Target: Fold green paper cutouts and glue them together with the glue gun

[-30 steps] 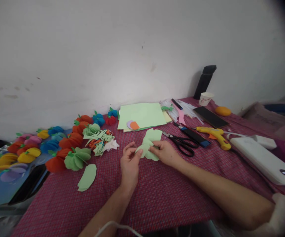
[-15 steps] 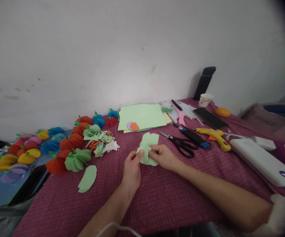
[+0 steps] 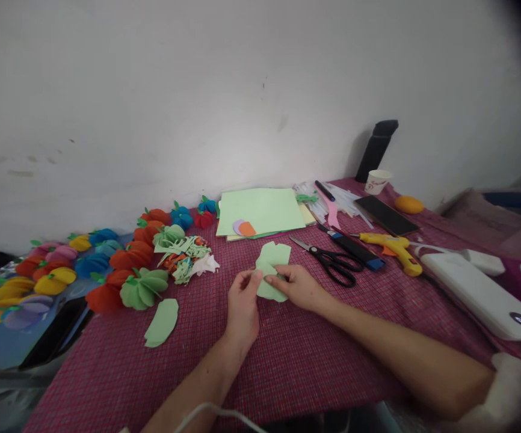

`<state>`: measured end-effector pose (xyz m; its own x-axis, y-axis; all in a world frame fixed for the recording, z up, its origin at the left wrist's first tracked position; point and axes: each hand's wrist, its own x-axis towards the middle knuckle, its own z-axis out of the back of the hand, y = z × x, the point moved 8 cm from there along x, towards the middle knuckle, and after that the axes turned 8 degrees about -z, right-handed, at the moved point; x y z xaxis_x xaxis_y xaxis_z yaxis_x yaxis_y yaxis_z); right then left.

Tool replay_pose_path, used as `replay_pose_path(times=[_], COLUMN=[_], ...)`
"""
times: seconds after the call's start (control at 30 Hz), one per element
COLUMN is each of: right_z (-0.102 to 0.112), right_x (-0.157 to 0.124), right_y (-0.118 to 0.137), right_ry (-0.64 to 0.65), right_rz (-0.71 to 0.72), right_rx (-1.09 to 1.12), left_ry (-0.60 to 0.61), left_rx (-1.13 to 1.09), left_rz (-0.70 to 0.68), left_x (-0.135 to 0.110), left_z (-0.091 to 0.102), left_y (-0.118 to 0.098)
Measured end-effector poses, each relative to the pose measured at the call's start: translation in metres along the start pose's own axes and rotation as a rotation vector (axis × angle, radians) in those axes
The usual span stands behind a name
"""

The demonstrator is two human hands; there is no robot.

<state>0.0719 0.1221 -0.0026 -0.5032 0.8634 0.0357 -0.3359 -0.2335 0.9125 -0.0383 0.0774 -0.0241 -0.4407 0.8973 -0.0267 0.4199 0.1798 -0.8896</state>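
Lowered slightly since a second ago, the pale green paper stays pinched by left hand and right hand, so handling continues.

Compared with a second ago, the pale green paper sits lower — its upper right corner has come away from the tip of the scissors, baring more of the blade. The left hand has closed in on the right hand, its raised fingers now curled, and the right thumb seems to reach further across — blur leaves that uncertain
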Motion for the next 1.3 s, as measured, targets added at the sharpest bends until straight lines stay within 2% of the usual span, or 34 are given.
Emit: replay_pose_path(times=[0.1,0.23,0.3,0.57,0.87,1.03,1.17,1.3], right_z=[0.003,0.002,0.003,0.013,0.017,0.012,0.008,0.002], right_x=[0.001,-0.002,-0.003,-0.004,-0.003,-0.003,0.002,0.009], right_y=[0.002,0.014,0.016,0.009,0.006,0.007,0.001,-0.003], right_ry=[0.002,0.049,0.036,-0.176,-0.202,-0.123,-0.066,0.112], right_rz=[0.034,0.151,0.157,0.015,0.029,0.08,0.079,0.048], right_rx=[-0.065,-0.19,-0.252,-0.258,-0.096,-0.06,0.069,0.198], left_ry=[0.017,0.191,0.242,0.238,0.259,0.266,0.281,0.296], left_rx=[-0.025,0.061,0.116,0.24,0.407,0.573,0.672,0.779], left_rz=[-0.006,0.004,-0.026,-0.168,-0.272,-0.338,-0.375,-0.417], left_x=[0.001,0.002,0.003,0.009,0.013,0.012,0.01,0.009], left_z=[0.0,-0.008,-0.01,-0.006,-0.003,0.001,0.002,0.0], left_y=[-0.004,-0.003,-0.003,-0.004,-0.009,-0.013,-0.017,-0.018])
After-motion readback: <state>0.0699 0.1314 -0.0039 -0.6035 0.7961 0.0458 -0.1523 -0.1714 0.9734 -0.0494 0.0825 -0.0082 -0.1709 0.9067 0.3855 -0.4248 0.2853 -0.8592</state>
